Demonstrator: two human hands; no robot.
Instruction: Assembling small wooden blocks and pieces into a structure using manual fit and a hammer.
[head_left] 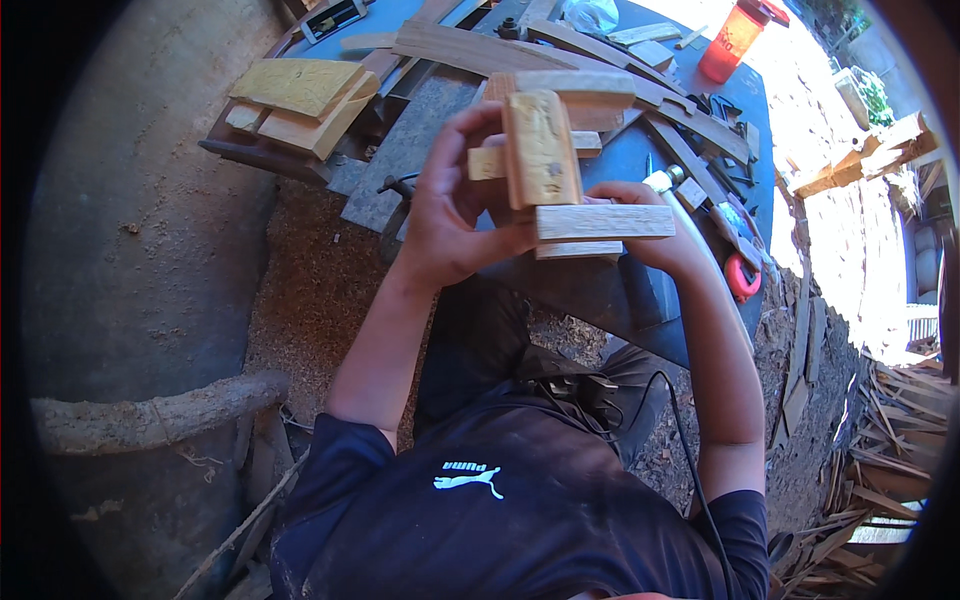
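Note:
I hold a small assembly of pale wooden blocks (545,160) up in front of me, above the near edge of a blue workbench (640,150). An upright block crosses two flat cross pieces. My left hand (450,205) grips the assembly from the left, fingers wrapped over its side and thumb under the lower piece. From the right, my right hand (655,235) supports it beneath the lower cross piece (605,222), mostly hidden behind the wood.
The workbench carries long wooden slats (480,48), stacked yellowish boards (300,95) at its left, an orange bottle (733,40) at the back, and hand tools (725,200) on the right. Sawdust covers the ground. A log (150,415) lies at left. Scrap wood (880,450) is piled at right.

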